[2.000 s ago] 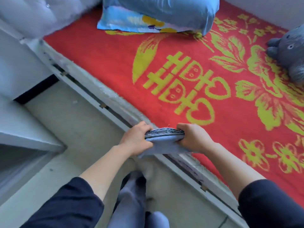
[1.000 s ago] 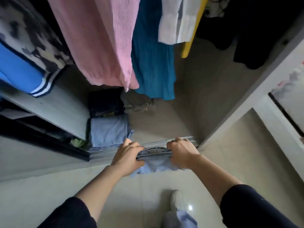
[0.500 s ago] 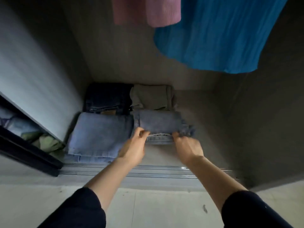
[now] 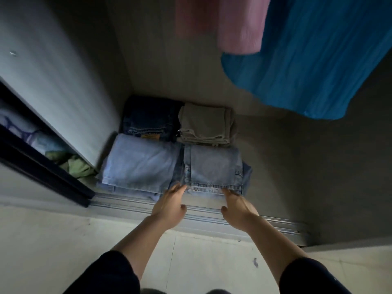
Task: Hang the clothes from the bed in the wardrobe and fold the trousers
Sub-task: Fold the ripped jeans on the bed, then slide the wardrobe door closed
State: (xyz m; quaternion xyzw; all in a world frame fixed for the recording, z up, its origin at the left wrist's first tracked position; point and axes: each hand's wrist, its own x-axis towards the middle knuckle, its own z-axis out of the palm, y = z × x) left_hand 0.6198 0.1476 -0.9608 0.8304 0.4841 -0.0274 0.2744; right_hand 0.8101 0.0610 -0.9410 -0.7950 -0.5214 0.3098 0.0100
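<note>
The left grip [image 4: 169, 206] and right grip [image 4: 235, 206] are loose, holding nothing. The folded jeans [image 4: 212, 166] lie just ahead, long side running sideways, both grips equally near.

The person wears a dark top whose left sleeve [image 4: 106, 274] and right sleeve [image 4: 314, 276] end above bare forearms.

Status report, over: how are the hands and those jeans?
Left hand, right hand open, fingertips at waistband. Folded blue jeans flat on wardrobe floor, beside paler folded pair. Teal garment hangs above, clear of hands.
</note>
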